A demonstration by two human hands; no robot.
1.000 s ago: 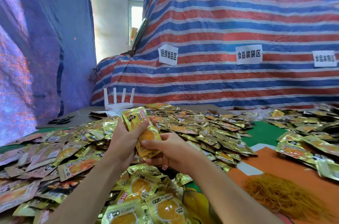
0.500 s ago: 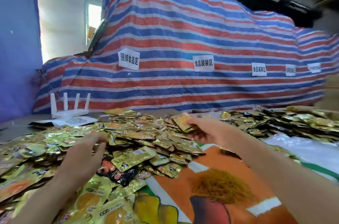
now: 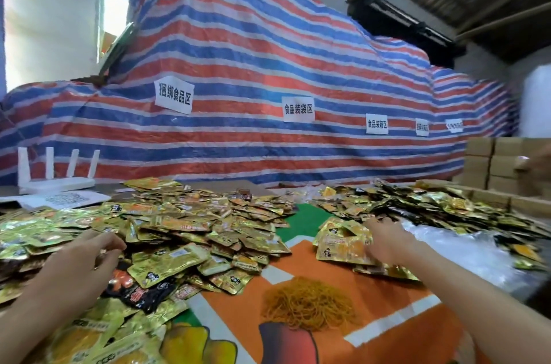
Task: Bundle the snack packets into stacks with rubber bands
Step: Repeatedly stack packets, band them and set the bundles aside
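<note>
Gold snack packets (image 3: 185,232) lie heaped across the left and middle of the table. My left hand (image 3: 80,262) hovers low over this heap with its fingers loosely bent and nothing in them. My right hand (image 3: 387,241) reaches to a small heap of packets on the right. Its thumb and fingers are around a bundle of snack packets (image 3: 343,240) that lies on top of that heap. A loose mound of yellow rubber bands (image 3: 307,304) sits on the orange cloth between my arms.
More packets (image 3: 432,205) spread along the far right by clear plastic (image 3: 465,247). A white router (image 3: 56,175) stands at the back left, cardboard boxes (image 3: 495,163) at the back right. A striped tarpaulin (image 3: 268,65) with paper labels rises behind the table.
A second ago both hands held a packet bundle together. My right hand then carried it right and down onto the right heap, while my left hand dropped to the left heap. The view swung right.
</note>
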